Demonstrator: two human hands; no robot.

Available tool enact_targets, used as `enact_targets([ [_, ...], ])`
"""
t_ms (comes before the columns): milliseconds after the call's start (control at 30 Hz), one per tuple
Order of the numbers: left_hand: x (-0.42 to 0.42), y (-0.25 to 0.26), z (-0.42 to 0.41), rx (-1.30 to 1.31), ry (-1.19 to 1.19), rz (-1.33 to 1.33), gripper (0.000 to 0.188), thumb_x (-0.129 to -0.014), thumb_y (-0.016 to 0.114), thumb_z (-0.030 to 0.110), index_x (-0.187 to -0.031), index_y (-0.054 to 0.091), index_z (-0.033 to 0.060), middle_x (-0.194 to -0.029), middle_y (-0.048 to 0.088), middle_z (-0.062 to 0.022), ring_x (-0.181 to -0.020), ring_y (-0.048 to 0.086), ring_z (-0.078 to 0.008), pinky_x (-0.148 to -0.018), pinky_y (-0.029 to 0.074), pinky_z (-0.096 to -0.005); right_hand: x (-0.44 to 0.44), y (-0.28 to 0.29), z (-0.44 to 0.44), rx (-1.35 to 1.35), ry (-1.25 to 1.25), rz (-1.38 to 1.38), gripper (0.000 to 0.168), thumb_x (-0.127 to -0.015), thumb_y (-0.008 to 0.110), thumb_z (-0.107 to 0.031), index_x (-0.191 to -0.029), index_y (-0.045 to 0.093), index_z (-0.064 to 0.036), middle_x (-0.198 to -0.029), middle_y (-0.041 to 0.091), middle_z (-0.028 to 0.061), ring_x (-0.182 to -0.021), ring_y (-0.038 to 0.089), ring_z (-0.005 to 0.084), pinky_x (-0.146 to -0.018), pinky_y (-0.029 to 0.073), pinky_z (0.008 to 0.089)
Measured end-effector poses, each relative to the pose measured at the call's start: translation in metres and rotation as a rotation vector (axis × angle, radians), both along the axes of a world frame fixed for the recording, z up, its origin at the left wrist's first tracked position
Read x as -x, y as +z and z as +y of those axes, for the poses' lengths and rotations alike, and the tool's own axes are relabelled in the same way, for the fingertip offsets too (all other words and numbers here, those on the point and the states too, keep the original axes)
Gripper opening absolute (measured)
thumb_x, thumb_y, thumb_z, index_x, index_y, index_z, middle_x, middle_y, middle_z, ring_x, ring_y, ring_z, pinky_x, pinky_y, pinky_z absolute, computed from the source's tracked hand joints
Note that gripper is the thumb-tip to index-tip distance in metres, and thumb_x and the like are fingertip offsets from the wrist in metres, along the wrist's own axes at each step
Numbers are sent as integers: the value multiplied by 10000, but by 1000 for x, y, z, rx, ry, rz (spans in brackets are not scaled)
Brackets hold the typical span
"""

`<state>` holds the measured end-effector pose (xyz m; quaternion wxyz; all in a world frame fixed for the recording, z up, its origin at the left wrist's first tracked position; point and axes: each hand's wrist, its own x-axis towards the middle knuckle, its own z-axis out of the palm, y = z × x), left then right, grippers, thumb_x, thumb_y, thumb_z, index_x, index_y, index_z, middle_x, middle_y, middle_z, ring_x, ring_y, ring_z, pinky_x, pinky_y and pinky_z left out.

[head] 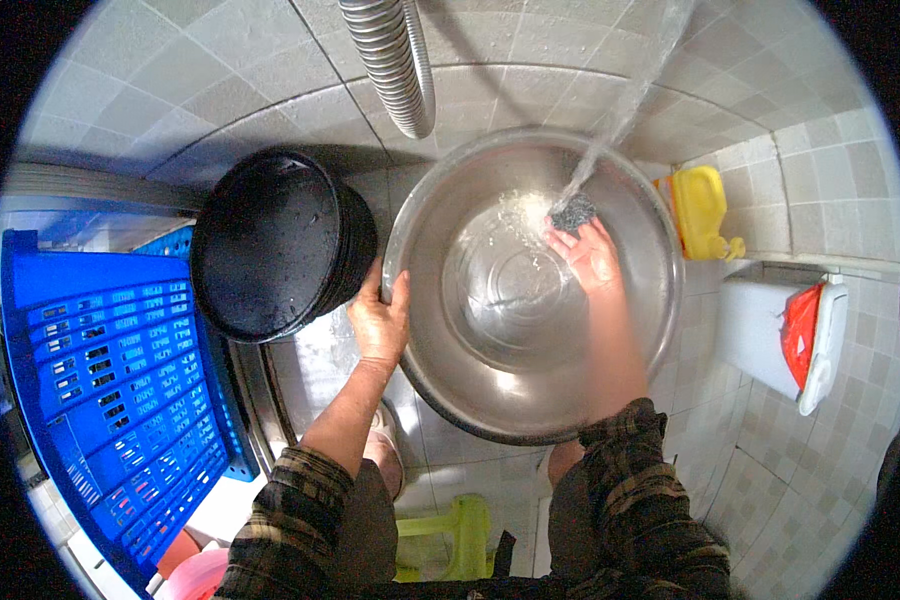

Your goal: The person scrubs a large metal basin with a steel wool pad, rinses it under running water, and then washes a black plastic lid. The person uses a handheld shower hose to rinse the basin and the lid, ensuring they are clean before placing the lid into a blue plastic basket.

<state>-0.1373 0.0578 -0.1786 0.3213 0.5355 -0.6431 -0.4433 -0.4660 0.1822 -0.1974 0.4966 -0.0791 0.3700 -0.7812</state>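
Observation:
A large round stainless-steel basin (pixel 495 405) stands on the floor before me. My left hand (pixel 380 319) grips its left rim, thumb inside and fingers around the outside. Over the basin's upper right part, my right hand (pixel 589 259) holds a dark grey scouring pad (pixel 573 213) at its fingertips. A stream of water (pixel 622 120) falls from the top right onto the pad. Pale foam or bits (pixel 525 217) lie on the wet basin floor left of the pad.
Stacked round black pans or trays (pixel 270 247) stand left of the basin, beside a blue plastic basket (pixel 112 360). A ribbed metal hose (pixel 390 67) hangs above. Rightward are a yellow plastic bottle (pixel 699 210) and a white bin with a red liner (pixel 757 330). A green plastic stool (pixel 465 532) stands below.

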Motion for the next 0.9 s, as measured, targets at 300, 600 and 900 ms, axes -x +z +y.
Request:
enact_targets([
  [300,3,-8,-2,202,-30,-4,415,-914,697,152,-1263,601,-51,-1125,700,-133,-990,636,-144,-899,494,-279,23,-26,-3,-516,-580,671,315,-994,575,-173,-1218,485,29,-956,620,135,-668,707,313,-580,600,361],
  [600,3,-3,-1,27,-23,27,429,-924,689,161,-1282,588,-53,-1135,697,-135,-991,637,-148,-906,492,-278,-43,-56,-22,-1132,529,2148,393,-888,661,-218,-1239,538,-91,-1082,625,202,-992,640,383,-827,535,502],
  [900,9,-18,-3,108,-21,165,344,-989,564,239,-1255,637,34,-1157,673,-235,-1097,665,-312,-950,488,-375,57,-55,-44,-1529,-402,1007,492,-924,593,-259,-1193,503,142,-1143,617,317,-1073,641,391,-943,502,444],
])
